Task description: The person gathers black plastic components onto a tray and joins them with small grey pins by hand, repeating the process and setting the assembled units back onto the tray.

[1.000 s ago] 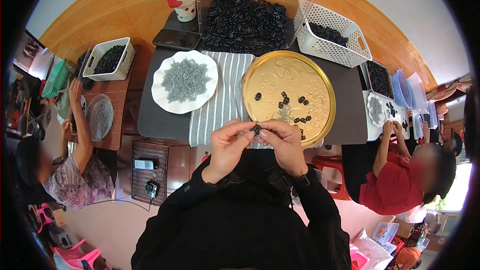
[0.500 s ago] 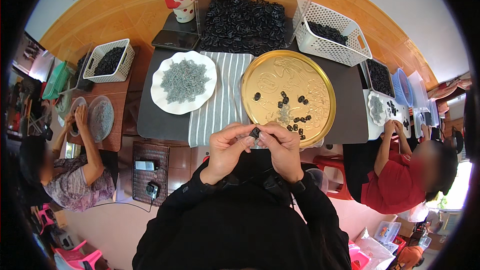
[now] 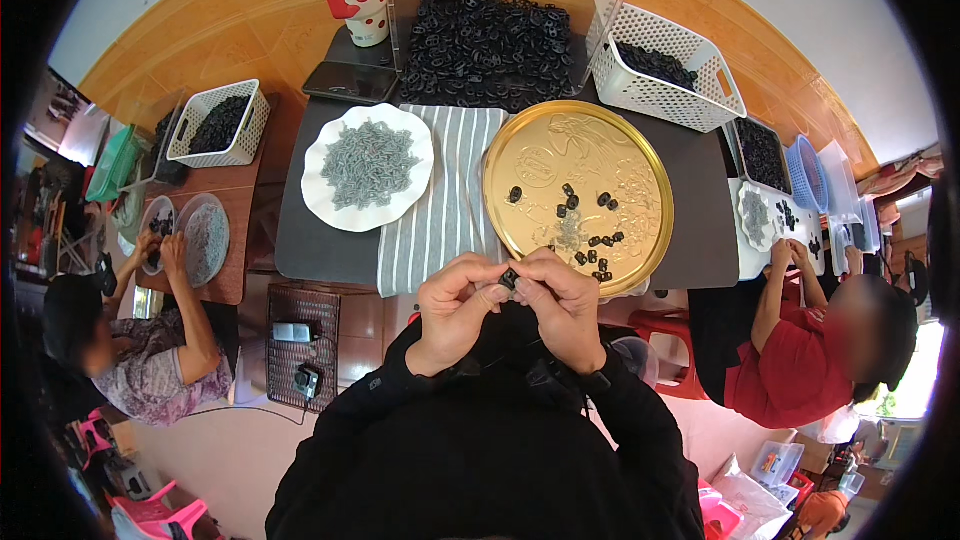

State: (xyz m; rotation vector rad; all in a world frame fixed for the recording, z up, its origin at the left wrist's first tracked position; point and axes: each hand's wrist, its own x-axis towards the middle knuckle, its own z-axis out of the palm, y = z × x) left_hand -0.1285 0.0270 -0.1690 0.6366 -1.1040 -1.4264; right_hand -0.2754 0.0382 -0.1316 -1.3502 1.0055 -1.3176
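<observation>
- Pinched between fingertips of left hand and right hand, near gold tray: small black part, seemingly mid-work
- On tray: scattered black parts, apparently few done
- Beyond: black heap, apparently mostly left to do
- Leftward: white plate of small grey pieces

Single fisheye view, from head height, facing down and slightly forward: black-clad torso nearest, left hand and right hand near, dark table beyond, orange wall far.
</observation>
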